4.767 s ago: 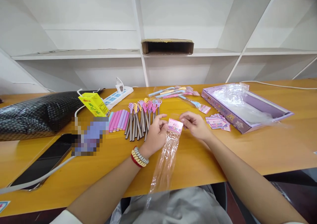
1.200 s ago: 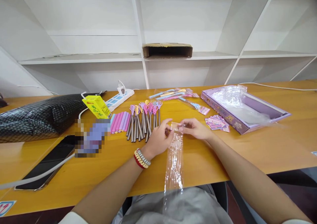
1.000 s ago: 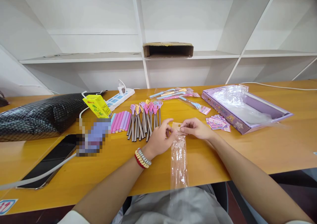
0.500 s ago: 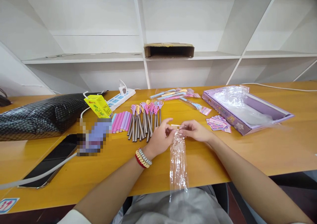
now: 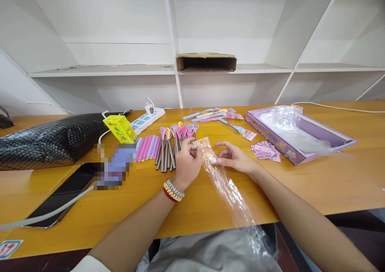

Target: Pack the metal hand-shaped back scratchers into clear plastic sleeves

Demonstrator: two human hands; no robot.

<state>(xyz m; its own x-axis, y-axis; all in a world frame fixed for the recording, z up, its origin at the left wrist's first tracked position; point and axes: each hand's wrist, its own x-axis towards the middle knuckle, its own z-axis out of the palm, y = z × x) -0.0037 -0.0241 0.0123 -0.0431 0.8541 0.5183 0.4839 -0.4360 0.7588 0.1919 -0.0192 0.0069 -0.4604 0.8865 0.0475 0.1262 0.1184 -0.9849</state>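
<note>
My left hand (image 5: pixel 189 161) pinches the top corner of a long clear plastic bag (image 5: pixel 224 181), which slants down to the right over the table edge onto my lap. Close by on the bag's right side is my right hand (image 5: pixel 234 157), its fingers curved and apart, with nothing gripped in them. Just beyond my left hand lie several metal rods with coloured claw-shaped heads (image 5: pixel 168 147). Pink, purple and teal tubes (image 5: pixel 148 148) lie in a row left of them. Small printed cards (image 5: pixel 266 150) are piled beyond my right hand.
Bagged claw sticks (image 5: pixel 210 114) lie at the back. A purple open box (image 5: pixel 270 137) with clear bags stands right. Leftward are a yellow carton (image 5: pixel 120 128), a power strip (image 5: pixel 147 118), a black phone (image 5: pixel 64 195), a white cable (image 5: pixel 60 210) and a black wrapped bundle (image 5: pixel 54 141).
The bag has swung from hanging straight to slanting rightward. My right hand has let go of its top and its fingers have spread; my left hand has shifted slightly left with the bag's corner.
</note>
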